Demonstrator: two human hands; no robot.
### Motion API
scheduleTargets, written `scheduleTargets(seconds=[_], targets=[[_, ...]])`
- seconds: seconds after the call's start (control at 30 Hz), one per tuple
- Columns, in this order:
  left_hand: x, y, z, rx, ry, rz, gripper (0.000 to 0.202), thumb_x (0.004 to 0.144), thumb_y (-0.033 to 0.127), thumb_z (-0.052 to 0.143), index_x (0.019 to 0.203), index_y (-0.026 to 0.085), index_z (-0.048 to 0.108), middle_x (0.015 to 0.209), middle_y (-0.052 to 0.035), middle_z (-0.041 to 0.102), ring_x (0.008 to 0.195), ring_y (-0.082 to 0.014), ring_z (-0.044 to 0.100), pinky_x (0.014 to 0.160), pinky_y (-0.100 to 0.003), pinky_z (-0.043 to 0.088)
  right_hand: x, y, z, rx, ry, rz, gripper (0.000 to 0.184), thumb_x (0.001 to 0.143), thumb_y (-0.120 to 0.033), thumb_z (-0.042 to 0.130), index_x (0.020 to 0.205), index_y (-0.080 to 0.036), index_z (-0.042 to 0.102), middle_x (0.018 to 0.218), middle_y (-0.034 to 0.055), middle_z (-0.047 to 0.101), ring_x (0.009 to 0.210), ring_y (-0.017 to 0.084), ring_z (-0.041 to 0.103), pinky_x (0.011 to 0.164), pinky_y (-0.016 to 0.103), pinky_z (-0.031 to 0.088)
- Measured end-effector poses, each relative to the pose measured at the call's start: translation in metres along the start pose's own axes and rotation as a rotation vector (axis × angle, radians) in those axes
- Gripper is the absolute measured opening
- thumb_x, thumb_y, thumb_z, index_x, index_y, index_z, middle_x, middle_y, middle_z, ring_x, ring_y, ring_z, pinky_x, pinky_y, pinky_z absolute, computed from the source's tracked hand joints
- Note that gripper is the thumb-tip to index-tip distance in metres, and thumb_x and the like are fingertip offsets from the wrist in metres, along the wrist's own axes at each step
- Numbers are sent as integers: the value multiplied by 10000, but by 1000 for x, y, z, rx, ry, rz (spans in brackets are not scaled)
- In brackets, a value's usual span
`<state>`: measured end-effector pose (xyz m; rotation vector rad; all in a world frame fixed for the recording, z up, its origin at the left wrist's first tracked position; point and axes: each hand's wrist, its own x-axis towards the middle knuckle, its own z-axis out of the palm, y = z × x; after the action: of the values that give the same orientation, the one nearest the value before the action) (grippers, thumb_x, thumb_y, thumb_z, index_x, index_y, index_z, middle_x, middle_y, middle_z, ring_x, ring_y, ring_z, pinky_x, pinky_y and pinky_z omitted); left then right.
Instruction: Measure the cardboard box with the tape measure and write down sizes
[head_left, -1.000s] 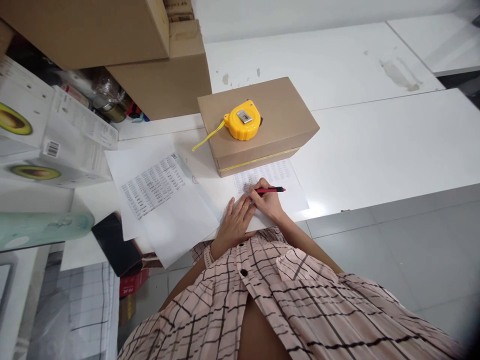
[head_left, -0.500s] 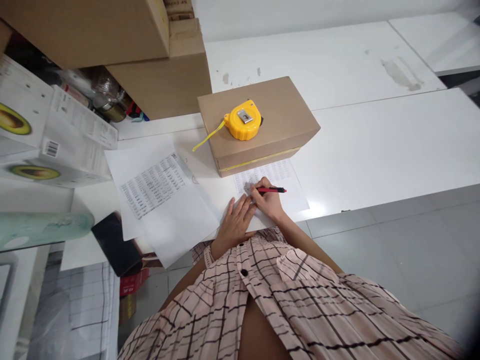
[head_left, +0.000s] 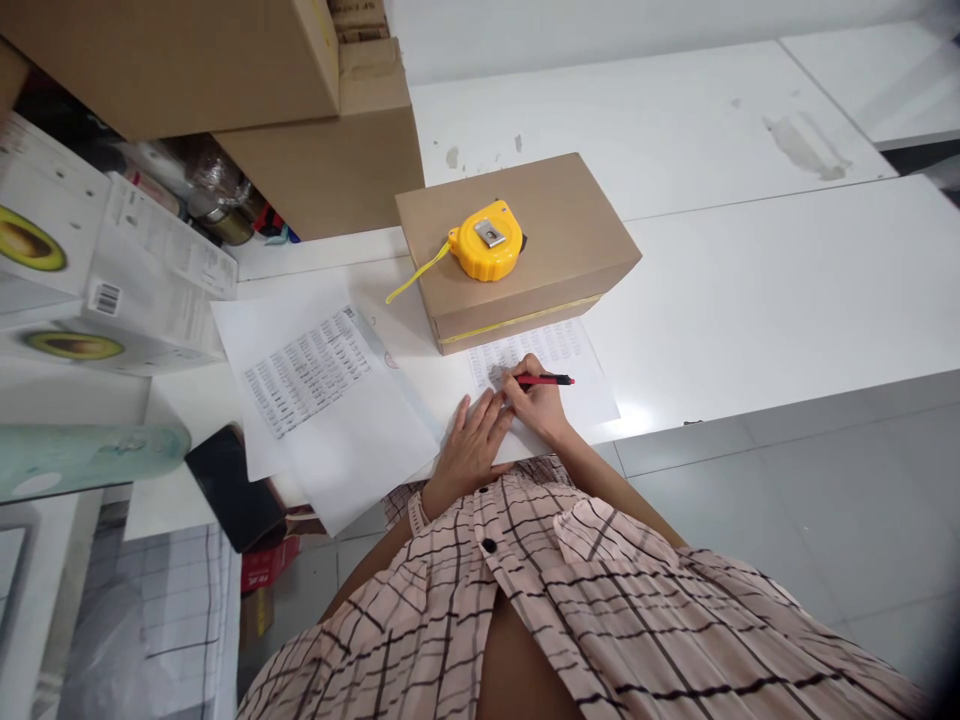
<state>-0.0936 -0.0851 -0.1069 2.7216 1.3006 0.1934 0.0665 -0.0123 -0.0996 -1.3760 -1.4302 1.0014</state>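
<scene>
My right hand [head_left: 536,402] grips a red and black pen [head_left: 546,380] with its tip on a printed sheet [head_left: 585,375] that lies on the white table [head_left: 750,290]. My left hand [head_left: 471,448] rests flat beside it, fingers stretched out on the paper. Just beyond the sheet stands a brown cardboard box [head_left: 570,235] with a yellow tape measure [head_left: 486,243] on top, its tape end hanging over the left edge.
More printed sheets [head_left: 315,390] lie to the left, beside a white box with avocado pictures [head_left: 97,280] and a dark phone [head_left: 229,485]. Large cardboard boxes [head_left: 330,150] are stacked at the back left. A pale green bottle [head_left: 82,455] lies near left.
</scene>
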Motion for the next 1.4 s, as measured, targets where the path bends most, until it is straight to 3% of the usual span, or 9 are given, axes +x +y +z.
scheduleTargets(seconds=[0.87,1.0,1.1,1.2,1.3,1.4], targets=[[0,0,0,3,10,4,759,999,594,402,1549,73,349,1622,-216,360,1547,-348,244,1251,-587,174,0,-1,1,13,22,-15,255,859,-263,609,706,-254,406,604,-66,401,574,123,391,582,297,349],[0,0,-1,-1,8,1,768,997,605,393,1553,77,343,1642,-207,322,1552,-347,228,1250,-592,182,0,-4,0,-14,121,-19,252,872,-284,605,709,-255,415,625,-57,427,586,130,423,600,300,378],[-1,0,-3,3,2,1,780,989,623,397,1555,88,341,1659,-191,288,1559,-344,207,1250,-594,188,-1,-4,-18,-98,282,-17,171,913,-352,592,801,-252,509,735,-19,548,671,155,516,643,314,425],[-2,0,-5,4,-1,4,809,974,643,425,1558,91,332,1663,-184,283,1557,-348,211,1250,-592,192,0,7,-57,-299,365,-82,145,954,-347,534,1026,-242,604,953,48,645,845,201,597,766,361,474],[-2,0,-5,-8,10,3,807,968,628,464,1560,98,327,1664,-182,281,1557,-348,213,1253,-588,186,1,27,-100,-624,335,-184,293,921,-230,485,1180,-228,623,1093,113,619,1028,268,563,880,426,458],[-2,0,-2,-39,21,-3,801,956,592,525,1555,97,332,1661,-185,284,1556,-349,216,1254,-591,183,3,46,-126,-879,259,-157,454,850,-158,491,1288,-208,600,1168,156,603,1065,311,507,898,463,427]])
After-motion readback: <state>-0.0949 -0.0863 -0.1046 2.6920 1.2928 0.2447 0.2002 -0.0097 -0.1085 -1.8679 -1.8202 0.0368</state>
